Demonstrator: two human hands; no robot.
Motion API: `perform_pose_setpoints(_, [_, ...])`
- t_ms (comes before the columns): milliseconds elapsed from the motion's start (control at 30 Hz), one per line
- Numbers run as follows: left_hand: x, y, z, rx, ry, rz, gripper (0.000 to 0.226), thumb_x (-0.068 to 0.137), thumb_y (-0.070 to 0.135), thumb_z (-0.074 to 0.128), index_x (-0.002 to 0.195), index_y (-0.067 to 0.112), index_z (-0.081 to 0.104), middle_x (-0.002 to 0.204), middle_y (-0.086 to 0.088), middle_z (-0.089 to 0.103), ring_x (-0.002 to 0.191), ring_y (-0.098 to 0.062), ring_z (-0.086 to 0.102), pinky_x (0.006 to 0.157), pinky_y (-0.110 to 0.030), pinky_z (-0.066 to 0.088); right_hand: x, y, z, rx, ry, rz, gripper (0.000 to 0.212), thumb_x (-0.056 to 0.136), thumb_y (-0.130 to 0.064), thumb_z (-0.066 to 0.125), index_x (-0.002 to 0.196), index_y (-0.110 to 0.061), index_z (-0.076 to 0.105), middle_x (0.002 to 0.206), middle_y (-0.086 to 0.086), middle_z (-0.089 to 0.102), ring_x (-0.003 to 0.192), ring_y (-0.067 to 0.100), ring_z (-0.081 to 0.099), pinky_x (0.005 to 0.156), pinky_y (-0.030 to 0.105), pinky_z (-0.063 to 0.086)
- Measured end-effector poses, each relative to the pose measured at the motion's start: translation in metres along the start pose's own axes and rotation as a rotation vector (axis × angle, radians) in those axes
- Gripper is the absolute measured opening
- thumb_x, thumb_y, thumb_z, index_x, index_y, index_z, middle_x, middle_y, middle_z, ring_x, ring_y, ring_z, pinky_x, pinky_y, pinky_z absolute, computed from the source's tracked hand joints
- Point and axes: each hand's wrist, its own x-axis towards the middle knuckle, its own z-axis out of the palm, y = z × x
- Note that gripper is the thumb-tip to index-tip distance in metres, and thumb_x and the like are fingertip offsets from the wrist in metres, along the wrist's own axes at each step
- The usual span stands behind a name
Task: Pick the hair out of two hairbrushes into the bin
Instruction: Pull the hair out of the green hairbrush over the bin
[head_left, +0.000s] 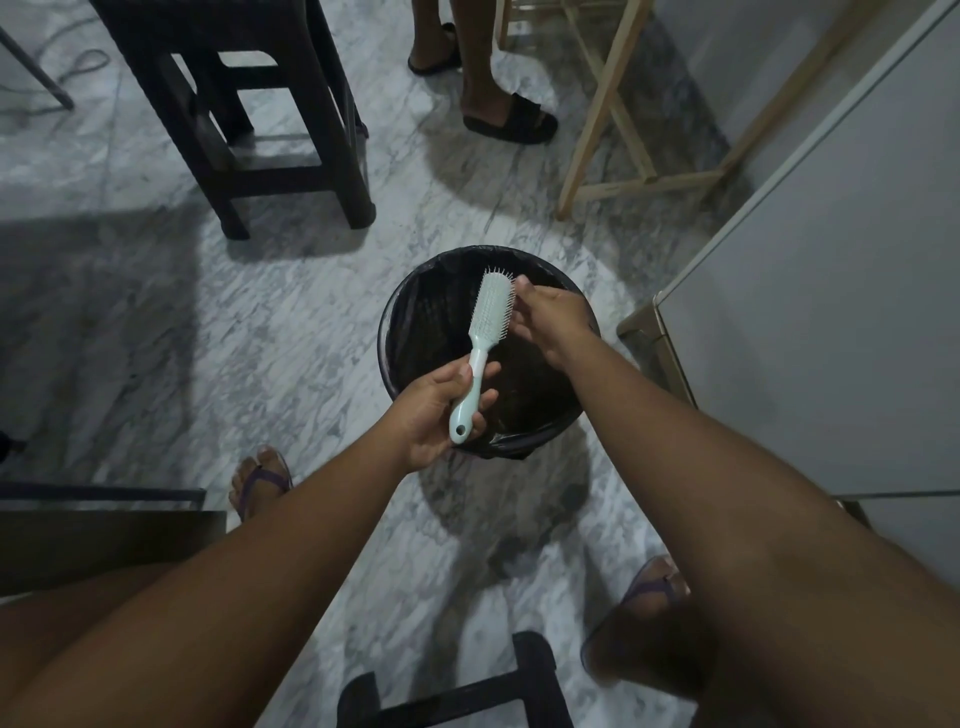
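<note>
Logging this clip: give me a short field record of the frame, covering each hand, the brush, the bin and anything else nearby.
left hand: grips the hairbrush handle
right hand: fingertips at the bristles; whether it pinches hair is unclear
hairbrush: pale mint, held above the bin, head pointing away from the person
bin: round, black liner, standing on the marble floor
second brush: not in view
nearby: another person's feet in black slides; dark stool
</note>
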Motion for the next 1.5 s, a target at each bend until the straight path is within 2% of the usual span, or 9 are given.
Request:
perform_pose_setpoints(133, [-0.005,-0.003,-0.001,0.015,0.026,0.006,0.034,0.105,0.015,0.043,0.136,0.014,0.055,0.128,-0.003,0.069,0.089,-0.018,0.067,0.060,-0.027,0.053,-0.008,-0.002,0.008,-0.120,0.075,-0.007,0.037,0.106,-0.014,0.038,0.135,0.006,0.048,0.132,0.024,0.060,0.114,0.036,0.065,0.076,0.033,0.059])
perform_pose_setpoints(267, [-0.012,-0.002,0.002,0.002,0.049,0.006,0.032,0.105,0.015,0.042,0.134,0.012,0.056,0.124,-0.003,0.071,0.092,-0.019,0.071,0.061,-0.027,0.055,-0.025,-0.002,0.016,-0.323,0.140,-0.243,0.059,0.093,-0.048,0.060,0.132,-0.003,0.057,0.117,0.012,0.071,0.099,0.020,0.072,0.084,0.036,0.061])
perform_pose_setpoints(367, [-0.017,0.000,0.008,-0.002,0.054,0.001,0.031,0.106,0.015,0.041,0.132,0.013,0.057,0.121,-0.003,0.072,0.092,-0.019,0.072,0.058,-0.026,0.053,-0.037,-0.005,0.019,-0.604,0.146,-0.399,0.071,0.080,-0.051,0.074,0.128,-0.001,0.061,0.125,0.009,0.069,0.117,0.016,0.064,0.104,0.032,0.049])
perform_pose_setpoints(500, [-0.021,0.006,0.018,0.019,0.047,0.008,0.032,0.105,0.016,0.043,0.134,0.013,0.056,0.123,-0.003,0.072,0.093,-0.019,0.073,0.058,-0.026,0.053,-0.048,-0.014,0.018,-0.643,0.124,-0.462,0.050,0.084,-0.030,0.077,0.117,0.004,0.066,0.125,0.015,0.068,0.115,0.025,0.065,0.098,0.034,0.049])
perform_pose_setpoints(633, [-0.022,0.015,0.029,0.043,0.039,0.016,0.035,0.105,0.016,0.043,0.138,0.014,0.054,0.124,-0.002,0.071,0.093,-0.019,0.071,0.057,-0.026,0.052,-0.055,-0.024,0.016,-0.589,0.126,-0.451,0.040,0.084,-0.023,0.077,0.112,0.005,0.068,0.113,0.019,0.072,0.105,0.029,0.069,0.095,0.042,0.054])
perform_pose_setpoints(900, [-0.009,0.020,0.035,0.090,0.019,-0.015,0.035,0.104,0.009,0.043,0.137,0.015,0.054,0.128,0.001,0.069,0.107,-0.021,0.071,0.072,-0.032,0.058,-0.040,-0.028,0.011,-0.546,0.127,-0.400,0.037,0.085,-0.021,0.076,0.112,0.003,0.069,0.112,0.017,0.073,0.103,0.025,0.069,0.095,0.041,0.054])
perform_pose_setpoints(1167, [0.012,0.003,0.023,0.099,0.068,-0.097,0.037,0.105,0.009,0.042,0.140,0.014,0.050,0.126,0.002,0.070,0.108,-0.022,0.071,0.071,-0.035,0.059,-0.017,-0.002,0.002,-0.603,0.112,-0.343,0.032,0.084,-0.026,0.076,0.112,-0.011,0.073,0.105,0.004,0.077,0.093,0.013,0.072,0.090,0.038,0.059])
perform_pose_setpoints(1400, [0.013,0.011,0.032,0.104,0.084,-0.091,0.029,0.102,0.005,0.047,0.125,0.020,0.058,0.130,-0.011,0.067,0.111,-0.026,0.069,0.079,-0.042,0.061,-0.018,-0.011,-0.002,-0.617,0.123,-0.348,0.031,0.084,-0.027,0.075,0.113,-0.014,0.074,0.103,0.000,0.077,0.091,0.009,0.072,0.087,0.033,0.059])
perform_pose_setpoints(1500, [0.004,0.022,0.048,0.116,0.075,-0.065,0.032,0.102,0.004,0.047,0.129,0.016,0.056,0.130,-0.014,0.066,0.111,-0.027,0.069,0.080,-0.044,0.061,-0.029,-0.032,-0.004,-0.627,0.130,-0.364,0.029,0.085,-0.027,0.073,0.112,-0.015,0.074,0.102,-0.001,0.077,0.090,0.008,0.071,0.080,0.025,0.058])
